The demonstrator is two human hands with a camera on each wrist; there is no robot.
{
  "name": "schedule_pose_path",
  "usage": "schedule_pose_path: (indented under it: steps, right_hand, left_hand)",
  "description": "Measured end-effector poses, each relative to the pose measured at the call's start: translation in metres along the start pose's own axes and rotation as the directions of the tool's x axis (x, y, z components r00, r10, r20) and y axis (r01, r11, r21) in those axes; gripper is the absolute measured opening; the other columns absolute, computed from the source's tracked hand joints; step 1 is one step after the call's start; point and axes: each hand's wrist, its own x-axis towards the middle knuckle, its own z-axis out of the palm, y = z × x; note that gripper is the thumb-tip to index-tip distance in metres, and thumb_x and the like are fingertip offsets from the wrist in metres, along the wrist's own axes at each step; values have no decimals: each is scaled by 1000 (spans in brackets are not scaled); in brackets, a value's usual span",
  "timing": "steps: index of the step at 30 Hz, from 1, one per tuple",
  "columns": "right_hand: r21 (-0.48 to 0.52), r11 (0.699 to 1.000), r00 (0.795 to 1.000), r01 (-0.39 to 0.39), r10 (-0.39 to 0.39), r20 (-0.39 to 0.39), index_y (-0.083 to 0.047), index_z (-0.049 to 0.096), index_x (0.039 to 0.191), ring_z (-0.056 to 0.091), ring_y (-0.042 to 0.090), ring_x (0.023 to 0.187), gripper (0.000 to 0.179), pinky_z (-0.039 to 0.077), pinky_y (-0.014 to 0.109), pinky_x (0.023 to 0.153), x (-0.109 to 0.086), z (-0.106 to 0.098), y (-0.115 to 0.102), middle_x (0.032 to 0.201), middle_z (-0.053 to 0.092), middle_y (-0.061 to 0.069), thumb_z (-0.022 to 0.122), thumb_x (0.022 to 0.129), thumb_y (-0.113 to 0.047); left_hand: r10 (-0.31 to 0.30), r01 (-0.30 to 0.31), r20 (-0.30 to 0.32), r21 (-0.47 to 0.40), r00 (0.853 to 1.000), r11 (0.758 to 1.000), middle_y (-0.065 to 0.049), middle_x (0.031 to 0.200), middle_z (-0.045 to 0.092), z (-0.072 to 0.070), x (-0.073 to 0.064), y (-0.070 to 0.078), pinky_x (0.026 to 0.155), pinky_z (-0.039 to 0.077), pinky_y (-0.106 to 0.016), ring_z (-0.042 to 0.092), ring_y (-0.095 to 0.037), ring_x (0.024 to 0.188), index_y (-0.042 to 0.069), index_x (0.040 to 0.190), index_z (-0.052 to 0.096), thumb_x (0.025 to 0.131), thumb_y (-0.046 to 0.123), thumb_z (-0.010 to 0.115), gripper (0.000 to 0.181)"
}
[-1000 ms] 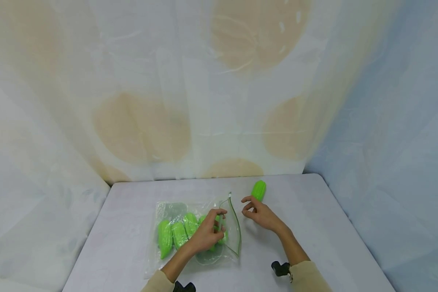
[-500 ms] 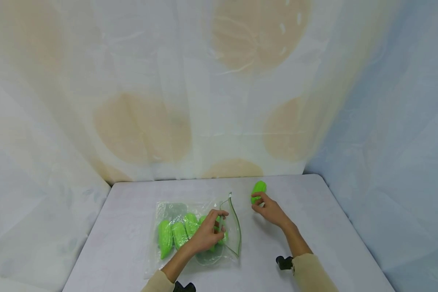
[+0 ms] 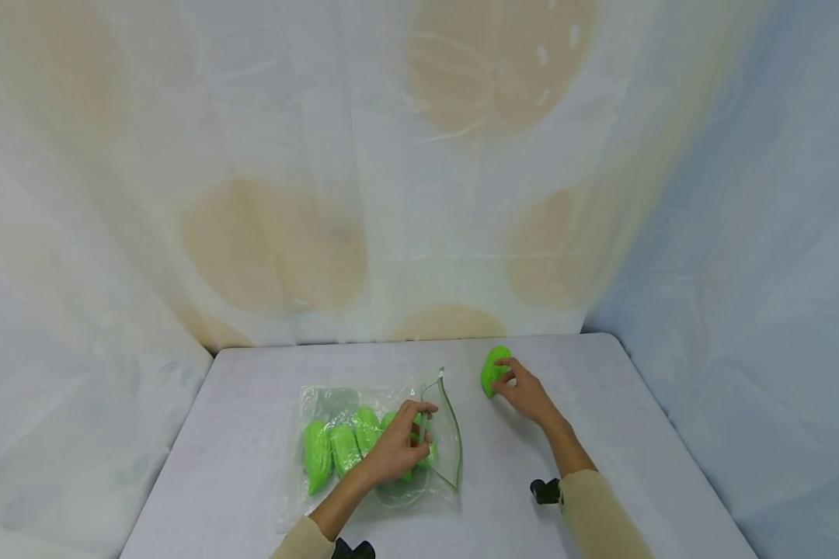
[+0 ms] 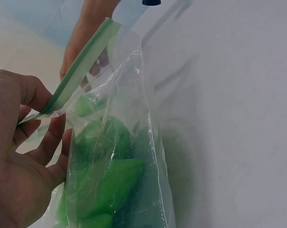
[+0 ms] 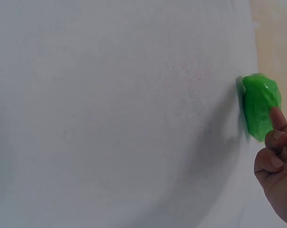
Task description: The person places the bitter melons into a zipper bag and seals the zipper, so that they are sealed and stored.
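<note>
A clear zip bag [image 3: 447, 435] with a green seal strip lies on the table, its mouth spread toward the right. Inside are several bright green, ridged bitter melons [image 3: 317, 458], also seen through the plastic as green bitter melons [image 4: 103, 187] in the left wrist view. My left hand [image 3: 395, 446] pinches the bag's upper edge by the seal strip and holds it up. Near the table's far edge, my right hand [image 3: 524, 392] has its thumb and forefinger on a single bitter melon [image 3: 491, 369]. In the right wrist view its forefinger touches that bitter melon's [image 5: 261, 104] side; the thumb is hidden there.
The white table [image 3: 601, 442] reaches a patterned curtain [image 3: 433, 256] at the back. More sheeting [image 3: 755, 310] hangs along the right side. Black wrist cameras [image 3: 545, 491] sit at both forearms.
My right hand has moved right and away from me to the loose bitter melon, and its fingers now lie on it. The left hand and bag stay in place.
</note>
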Motion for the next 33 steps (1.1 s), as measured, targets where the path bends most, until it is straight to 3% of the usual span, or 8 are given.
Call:
schedule_pose_path:
  steps: [4, 13, 21, 25, 33]
  right_hand:
    - [-21, 1000, 1000, -8, 7, -15, -10, 47, 145, 58, 31, 99, 55, 48, 44, 80, 7, -2, 2, 110, 62, 18, 67, 96, -27]
    - [-64, 995, 997, -74, 74, 6, -15, 41, 152, 56, 41, 108, 63, 50, 50, 81, 19, -3, 5, 124, 53, 30, 65, 96, -35]
    - [-93, 990, 994, -106, 109, 28, -15, 38, 154, 57, 37, 104, 66, 50, 48, 80, 24, 2, 9, 117, 57, 28, 63, 98, -38]
    - [-82, 989, 992, -120, 122, 16, -16, 37, 154, 58, 35, 104, 67, 50, 47, 80, 23, 4, 9, 115, 60, 25, 64, 97, -38]
    - [-85, 989, 992, -121, 122, 10, -14, 33, 154, 56, 27, 93, 76, 45, 34, 71, 23, 6, 7, 108, 57, 20, 71, 92, -37]
  left_hand:
    - [-3, 3, 8, 3, 1000, 1000, -11, 130, 48, 0, 0, 0, 75, 54, -26, 59, -22, 97, 16, 142, 46, 89, -2, 62, 58]
    - [-25, 25, 7, 14, 1000, 1000, -11, 132, 49, 0, 1, -1, 77, 54, -26, 58, -17, 98, 26, 141, 45, 90, 2, 64, 60]
    - [-18, 18, 2, 11, 1000, 1000, -10, 131, 49, 1, 1, -2, 77, 54, -27, 57, -16, 97, 26, 141, 45, 89, 2, 63, 60]
    - [-20, 20, 5, 10, 1000, 1000, -12, 131, 49, 1, 1, -2, 77, 54, -26, 57, -17, 96, 25, 142, 45, 88, 0, 63, 62]
    - [-20, 20, 7, 15, 1000, 1000, -12, 131, 49, 3, 0, -4, 77, 54, -26, 57, -16, 96, 10, 144, 45, 89, 1, 63, 59]
